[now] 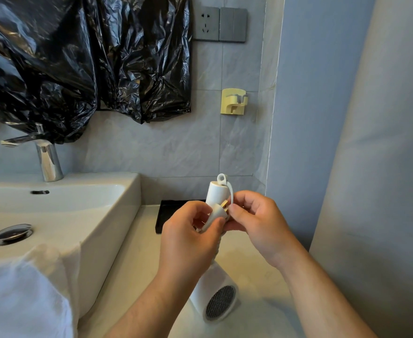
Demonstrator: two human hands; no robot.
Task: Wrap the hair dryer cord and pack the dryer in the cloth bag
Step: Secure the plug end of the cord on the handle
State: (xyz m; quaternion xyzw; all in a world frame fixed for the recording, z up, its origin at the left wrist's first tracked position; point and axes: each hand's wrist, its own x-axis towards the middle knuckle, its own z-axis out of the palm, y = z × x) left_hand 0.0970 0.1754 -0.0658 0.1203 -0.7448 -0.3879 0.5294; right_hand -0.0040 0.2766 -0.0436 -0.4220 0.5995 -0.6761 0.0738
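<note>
Pale stone bathroom counter (249,259) beside a white ceramic basin (108,215): two hands hold a white hair dryer (215,296) handle-up.

Left hand (190,237) curls round the dryer's handle, its thumb pinning the white plug with brass prongs (216,212) against it, while the right hand (259,223) pinches the thin white cord (231,191) just beside that plug. Wound cord shows below the grip, and the mesh-ended barrel sits lower, near the counter. Behind the hands lies a black tray (166,213). Down to their left a white cloth (17,301) drapes the basin edge.
</note>
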